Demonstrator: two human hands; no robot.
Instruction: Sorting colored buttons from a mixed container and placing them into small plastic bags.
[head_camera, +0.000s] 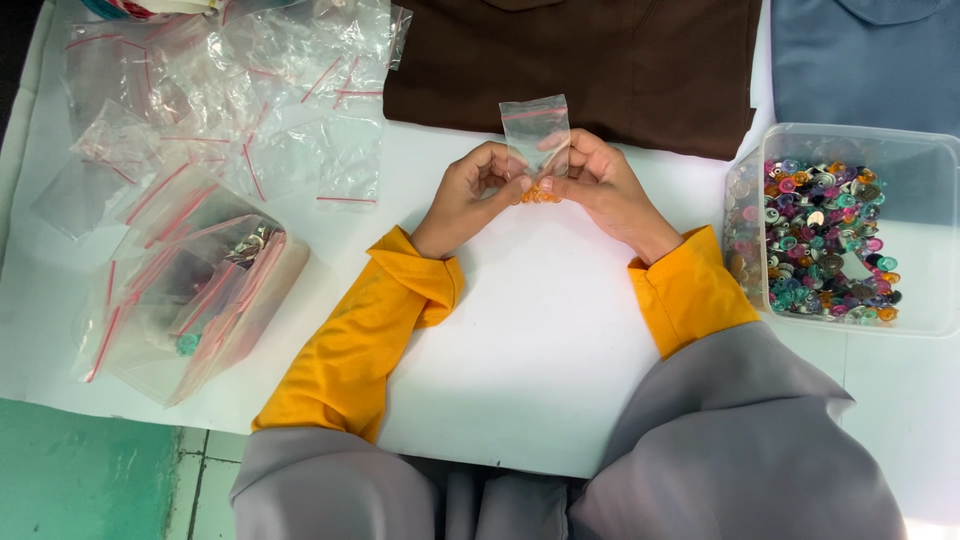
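My left hand (465, 195) and my right hand (598, 182) meet over the middle of the white table (540, 340). Together they pinch a small clear zip bag (535, 132) with a red seal strip, held upright. Small orange pieces (540, 195) sit between my fingertips at the bag's lower end. Both wrists wear orange cuffs under grey sleeves.
A clear plastic tub (930, 250) at the right holds several small colourful buttons (825, 240). A clear box (200, 310) of filled zip bags stands at the left, with a heap of loose empty zip bags (240, 90) behind it. A brown garment (570, 60) and a blue garment (865, 55) lie at the back.
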